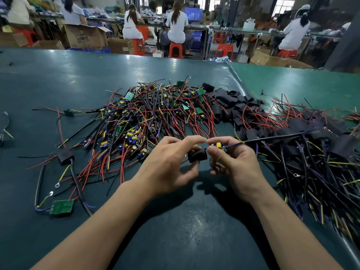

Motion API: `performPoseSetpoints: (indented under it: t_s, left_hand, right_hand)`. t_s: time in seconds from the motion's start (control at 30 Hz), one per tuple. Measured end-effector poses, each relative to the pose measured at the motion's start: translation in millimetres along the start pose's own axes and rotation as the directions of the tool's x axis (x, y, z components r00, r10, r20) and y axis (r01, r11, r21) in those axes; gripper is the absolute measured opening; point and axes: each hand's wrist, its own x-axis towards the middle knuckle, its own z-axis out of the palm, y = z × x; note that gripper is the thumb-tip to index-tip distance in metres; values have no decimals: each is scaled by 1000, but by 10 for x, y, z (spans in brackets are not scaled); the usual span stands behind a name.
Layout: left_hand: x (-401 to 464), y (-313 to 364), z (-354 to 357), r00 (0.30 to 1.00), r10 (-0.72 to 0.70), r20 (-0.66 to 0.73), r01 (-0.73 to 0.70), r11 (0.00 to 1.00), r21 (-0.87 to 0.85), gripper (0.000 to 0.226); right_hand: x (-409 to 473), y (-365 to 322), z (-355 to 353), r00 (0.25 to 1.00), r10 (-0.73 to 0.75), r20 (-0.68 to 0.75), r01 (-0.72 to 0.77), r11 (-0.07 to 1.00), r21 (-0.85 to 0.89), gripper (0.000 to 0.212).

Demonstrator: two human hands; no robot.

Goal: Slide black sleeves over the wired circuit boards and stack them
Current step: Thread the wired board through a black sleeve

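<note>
I see a black sleeve | held board: yellow part, blue-purple wire | centre pile of boards: green, with red, black, yellow, blue wires | table: dark teal | stools: orange-red

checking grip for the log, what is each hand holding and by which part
The left hand pinches a black sleeve by its left end. The right hand grips a wired circuit board by the board itself.

I see a big factory workroom. People in white tops sit on red stools at long tables. Cardboard boxes stand around, and my green table holds heaps of wired boards.
</note>
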Motion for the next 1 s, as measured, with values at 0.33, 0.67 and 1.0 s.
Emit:
performPoseSetpoints:
  t_s: [0.33,0.67,1.0]
  left_hand:
    - [3,44,-37,998,-45,-37,40,992,-117,43]
    - [-13,15,-32,998,-59,-28,54,982,-181,39]
    - [-7,-13,-42,997,-42,-57,32,985,-169,40]
  right_hand:
    - [-3,-15,21,1000,2,-16,-1,998,58,26]
    - [7,16,-20,989,-125,-83,123,992,-34,16]
    - [5,29,4,995,-15,-103,15,1000,-4,14]
